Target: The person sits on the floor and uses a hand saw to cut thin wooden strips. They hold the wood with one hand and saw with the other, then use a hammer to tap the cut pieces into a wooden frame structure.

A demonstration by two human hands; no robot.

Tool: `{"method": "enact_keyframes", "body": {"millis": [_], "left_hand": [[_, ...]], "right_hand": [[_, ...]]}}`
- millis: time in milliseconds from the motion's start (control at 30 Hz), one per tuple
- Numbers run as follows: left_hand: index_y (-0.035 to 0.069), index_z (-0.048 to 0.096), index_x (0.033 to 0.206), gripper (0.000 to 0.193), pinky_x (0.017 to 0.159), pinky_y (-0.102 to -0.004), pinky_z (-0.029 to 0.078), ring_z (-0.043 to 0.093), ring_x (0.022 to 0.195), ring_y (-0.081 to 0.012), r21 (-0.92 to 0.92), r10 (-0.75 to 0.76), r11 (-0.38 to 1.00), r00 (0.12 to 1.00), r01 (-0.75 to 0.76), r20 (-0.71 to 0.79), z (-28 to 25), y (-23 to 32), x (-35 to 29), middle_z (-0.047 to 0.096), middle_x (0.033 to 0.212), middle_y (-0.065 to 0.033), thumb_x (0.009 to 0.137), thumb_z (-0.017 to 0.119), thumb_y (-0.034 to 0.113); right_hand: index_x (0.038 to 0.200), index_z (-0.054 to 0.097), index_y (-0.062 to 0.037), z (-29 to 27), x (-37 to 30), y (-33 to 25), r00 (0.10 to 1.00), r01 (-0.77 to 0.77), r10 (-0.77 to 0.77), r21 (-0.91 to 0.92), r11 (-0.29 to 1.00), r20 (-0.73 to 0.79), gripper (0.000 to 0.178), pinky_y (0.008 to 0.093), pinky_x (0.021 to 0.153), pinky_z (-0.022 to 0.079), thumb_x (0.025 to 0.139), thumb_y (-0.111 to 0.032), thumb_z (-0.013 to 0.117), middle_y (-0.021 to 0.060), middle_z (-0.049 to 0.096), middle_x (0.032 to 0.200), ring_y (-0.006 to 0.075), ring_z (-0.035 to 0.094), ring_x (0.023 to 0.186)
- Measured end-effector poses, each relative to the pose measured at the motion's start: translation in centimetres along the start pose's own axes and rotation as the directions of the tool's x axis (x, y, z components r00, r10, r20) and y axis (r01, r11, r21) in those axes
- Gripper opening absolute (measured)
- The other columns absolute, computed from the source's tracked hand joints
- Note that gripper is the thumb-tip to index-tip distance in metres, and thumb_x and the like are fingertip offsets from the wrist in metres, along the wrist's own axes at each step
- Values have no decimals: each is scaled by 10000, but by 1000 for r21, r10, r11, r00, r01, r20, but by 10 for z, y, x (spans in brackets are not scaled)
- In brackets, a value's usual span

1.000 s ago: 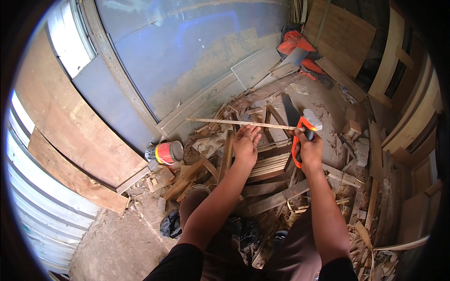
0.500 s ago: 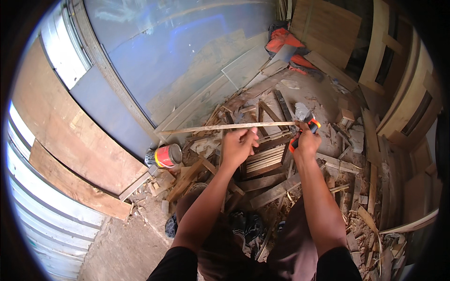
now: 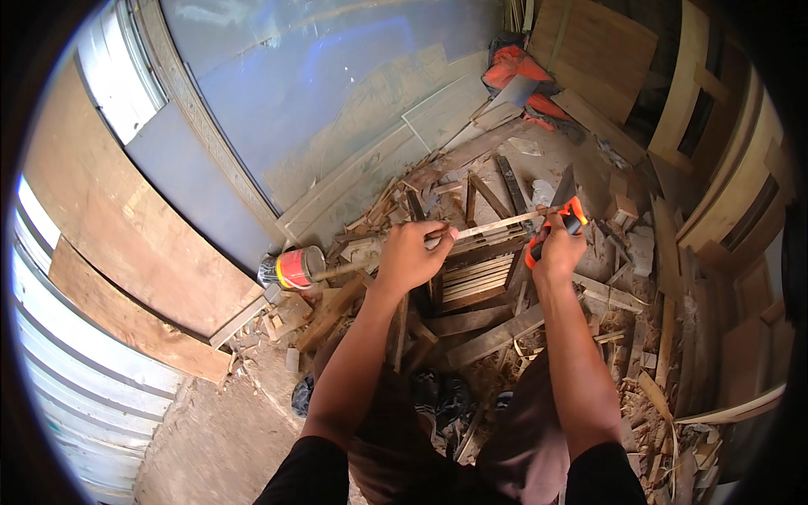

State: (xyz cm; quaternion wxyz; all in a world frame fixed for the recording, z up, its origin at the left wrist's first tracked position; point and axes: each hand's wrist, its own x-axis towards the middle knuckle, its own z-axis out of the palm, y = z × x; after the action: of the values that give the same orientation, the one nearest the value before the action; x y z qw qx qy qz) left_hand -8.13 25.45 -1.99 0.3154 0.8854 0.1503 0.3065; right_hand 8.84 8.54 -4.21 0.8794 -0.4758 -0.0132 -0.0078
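A thin wooden strip [image 3: 498, 225] runs across in front of me. My left hand [image 3: 414, 257] is closed round it, and its left part slants down towards the tin. The strip's right end reaches my right hand [image 3: 559, 251], which is wrapped round the orange-and-black handle of a hand saw [image 3: 574, 210]. The saw's dark blade [image 3: 566, 185] points away from me. Whether my right fingers also pinch the strip's end I cannot tell. Below and between my hands stands a wooden frame with pale slats [image 3: 475, 282], partly hidden by my left hand.
A red-and-black tin [image 3: 295, 268] lies on its side at the left. Offcuts [image 3: 497, 337] and wood shavings litter the floor around my feet. Orange and dark cloth [image 3: 513, 71] lies at the back by a blue wall panel [image 3: 295, 101]. Wooden frames [image 3: 732, 168] lean at the right.
The strip has tilted, its left end dropping towards me and its right end rising. My left hand has moved slightly left, and the saw has turned in my right hand.
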Motion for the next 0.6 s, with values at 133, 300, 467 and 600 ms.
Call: {"method": "enact_keyframes", "body": {"millis": [133, 300, 467, 600], "left_hand": [[73, 816, 968, 328, 740, -423, 575, 742, 814, -368, 17, -58, 998, 993, 57, 104, 1, -2, 2, 766, 862, -172, 910, 748, 389], [80, 814, 963, 325, 735, -416, 574, 748, 804, -344, 33, -107, 994, 984, 104, 139, 6, -4, 6, 767, 859, -165, 892, 767, 393], [78, 811, 947, 308, 731, -409, 572, 748, 787, -336, 1, -105, 994, 988, 105, 116, 10, -11, 7, 760, 834, -163, 875, 783, 376], [69, 808, 934, 302, 726, -407, 569, 744, 771, -337, 5, -102, 995, 988, 102, 114, 10, -9, 8, 755, 818, -164, 867, 788, 362]], "right_hand": [[1024, 633, -40, 2, 0, 2, 1000, 4, -4, 14, 1000, -10, 77, 252, 480, 380, 958, -2, 648, 138, 777, 985, 67, 470, 516], [1007, 621, -46, 1, 1, 2, 1000, -3, 4, 15, 1000, -14, 72, 252, 482, 388, 957, -3, 647, 141, 777, 995, 70, 471, 515], [991, 618, -39, 3, -2, -1, 998, 44, -45, 15, 999, 39, 59, 256, 474, 390, 953, -2, 645, 138, 776, 982, 70, 476, 508], [1008, 626, -30, 2, -3, -3, 997, 66, -66, 2, 998, 46, 60, 259, 462, 395, 955, -7, 644, 135, 773, 973, 71, 477, 496]]}}
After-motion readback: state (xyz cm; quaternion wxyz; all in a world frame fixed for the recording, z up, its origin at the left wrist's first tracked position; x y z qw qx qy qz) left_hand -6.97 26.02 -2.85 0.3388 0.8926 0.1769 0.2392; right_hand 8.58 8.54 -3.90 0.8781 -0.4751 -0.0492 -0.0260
